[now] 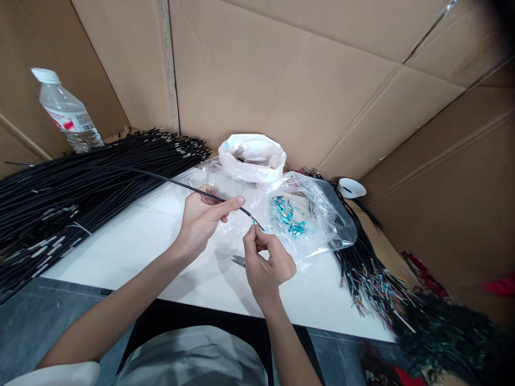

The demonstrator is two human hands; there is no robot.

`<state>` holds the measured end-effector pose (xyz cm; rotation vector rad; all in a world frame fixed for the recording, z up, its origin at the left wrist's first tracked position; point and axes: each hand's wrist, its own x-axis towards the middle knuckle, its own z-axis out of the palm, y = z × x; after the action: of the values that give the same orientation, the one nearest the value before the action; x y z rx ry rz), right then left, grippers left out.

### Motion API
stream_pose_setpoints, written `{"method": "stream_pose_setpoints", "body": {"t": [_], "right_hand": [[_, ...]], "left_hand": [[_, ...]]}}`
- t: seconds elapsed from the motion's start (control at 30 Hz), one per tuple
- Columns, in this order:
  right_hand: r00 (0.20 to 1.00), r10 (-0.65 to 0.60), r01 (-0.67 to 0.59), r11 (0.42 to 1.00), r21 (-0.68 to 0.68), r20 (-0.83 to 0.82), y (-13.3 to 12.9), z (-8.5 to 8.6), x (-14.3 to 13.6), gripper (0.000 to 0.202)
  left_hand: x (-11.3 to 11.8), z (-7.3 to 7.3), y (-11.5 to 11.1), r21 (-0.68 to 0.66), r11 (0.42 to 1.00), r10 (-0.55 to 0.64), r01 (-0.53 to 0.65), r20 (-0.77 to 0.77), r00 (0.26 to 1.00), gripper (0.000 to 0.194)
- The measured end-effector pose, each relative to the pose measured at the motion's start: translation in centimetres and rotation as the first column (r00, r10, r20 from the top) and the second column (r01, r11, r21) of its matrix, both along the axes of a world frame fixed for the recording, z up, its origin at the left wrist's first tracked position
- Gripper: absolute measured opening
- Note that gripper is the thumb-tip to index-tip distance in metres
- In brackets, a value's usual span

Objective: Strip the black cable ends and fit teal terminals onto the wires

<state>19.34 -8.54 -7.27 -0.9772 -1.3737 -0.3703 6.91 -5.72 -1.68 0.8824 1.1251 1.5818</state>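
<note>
A black cable [181, 184] runs from the pile at the left to the middle of the white table. My left hand [207, 214] is closed on it, thumb on top, near its right end. From that end come thin wires, one greenish and one dark. My right hand [267, 257] pinches the greenish wire between thumb and fingertips, just below the cable end. Scissors or pliers blades [238, 260] lie on the table, partly hidden behind my right hand. Right of the hands, small teal pieces [288, 215] lie in a clear plastic bag [340, 230].
Many black cables [120, 166] are heaped at the left, with a water bottle [68, 115] behind. A white bag [253, 158] stands at the back. At the right are a small white bowl [352, 187] and cables with bare coloured wires [374, 284]. Cardboard walls [281, 69] enclose the table [193, 284].
</note>
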Motion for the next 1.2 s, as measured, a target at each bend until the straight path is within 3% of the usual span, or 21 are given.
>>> {"method": "stream_pose_setpoints", "body": {"t": [0.13,0.37,0.43,0.5,0.6,0.7,0.8,0.97,1.1,1.2], "right_hand": [[0.956,-0.069,0.018,0.984,0.180,0.285,0.6,0.1,1.3,0.020],[0.912,0.009,-0.105,0.972,0.211,0.411,0.9,0.9,3.3,0.021],[0.947,0.080,-0.126,0.983,0.131,0.310,0.7,0.8,3.3,0.021],[0.980,0.179,-0.178,0.984,-0.016,0.085,0.4,0.5,3.1,0.021],[0.925,0.275,-0.332,0.921,-0.203,-0.263,-0.2,0.2,2.4,0.021],[0.876,0.320,-0.418,0.877,-0.238,-0.360,-0.6,0.3,1.8,0.021],[0.913,0.330,-0.378,0.905,-0.193,-0.242,-0.6,0.7,1.6,0.022],[0.964,0.185,-0.191,0.982,0.012,0.193,-0.2,1.4,2.2,0.021],[0.880,0.043,-0.125,0.981,0.145,0.473,0.2,1.5,3.1,0.019],[0.789,0.037,-0.186,0.966,0.181,0.614,0.4,2.0,3.9,0.020]], "left_hand": [[0.1,0.1,0.1,0.000,1.000,-0.024,0.024,-0.017,1.000,0.049],[0.0,-0.2,0.4,-0.001,0.993,-0.119,0.119,-0.023,0.993,0.053],[-0.3,-0.4,0.4,0.049,0.981,-0.189,0.188,0.009,0.982,0.050],[-0.7,-0.6,0.3,0.130,0.957,-0.264,0.260,0.011,0.964,0.044],[-1.2,-1.0,0.2,0.194,0.929,-0.315,0.316,-0.038,0.948,0.033],[-1.1,-1.4,0.3,0.165,0.945,-0.286,0.283,-0.009,0.958,0.033],[-0.6,-1.3,0.3,0.122,0.965,-0.239,0.233,0.043,0.970,0.036],[-0.1,-0.5,0.1,0.074,0.984,-0.163,0.159,0.053,0.985,0.042],[-0.2,0.0,0.1,0.043,0.990,-0.139,0.138,0.029,0.990,0.045],[-0.5,0.0,0.3,0.026,0.991,-0.135,0.135,-0.005,0.991,0.045]]}}
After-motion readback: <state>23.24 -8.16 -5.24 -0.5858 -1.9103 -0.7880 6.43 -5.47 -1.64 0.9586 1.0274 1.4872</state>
